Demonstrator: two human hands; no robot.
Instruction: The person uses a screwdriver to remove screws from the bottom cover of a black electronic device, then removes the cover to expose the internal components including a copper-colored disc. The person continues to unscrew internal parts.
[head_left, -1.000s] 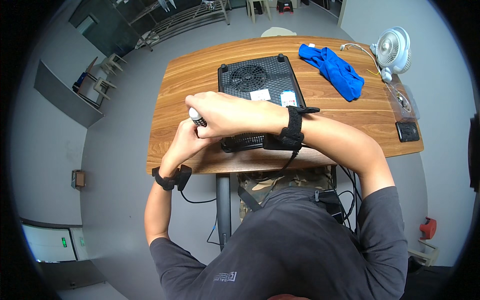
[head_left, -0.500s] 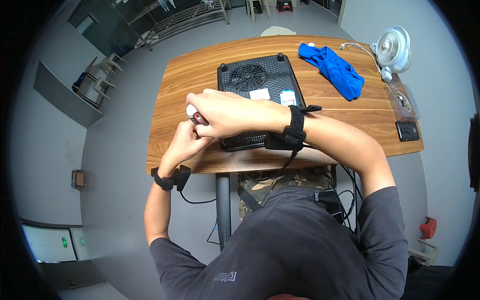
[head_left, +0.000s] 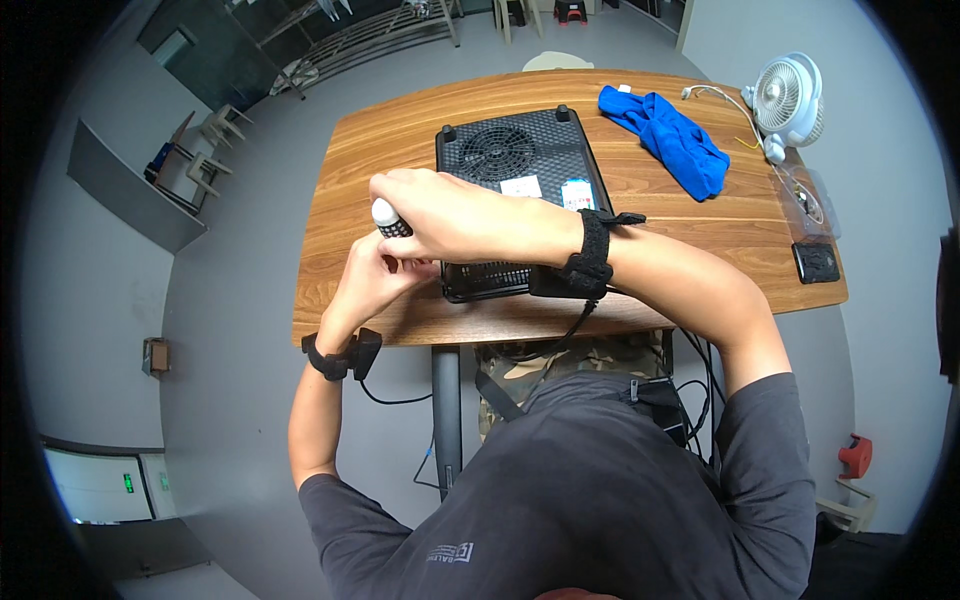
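A black appliance lies underside up on the wooden table, showing a round fan grille, small feet and two labels. My right hand reaches across its near-left part, wrapped round a screwdriver. Only the white end and dark patterned grip of the handle show; the shaft and tip are hidden. Below it, my left hand is closed, its curled fingers beside the appliance's near-left corner under the right hand. Whatever those fingers pinch is covered. Both wrists wear black straps with cables.
A crumpled blue cloth lies at the far right. Along the table's right side are a white fan, a clear plastic tray and a black phone. Black cables hang by the near edge.
My right hand has turned about the handle, baring more of its patterned grip, and its fingers have shifted. The left fingers now stretch slightly further right. The appliance has not visibly moved.
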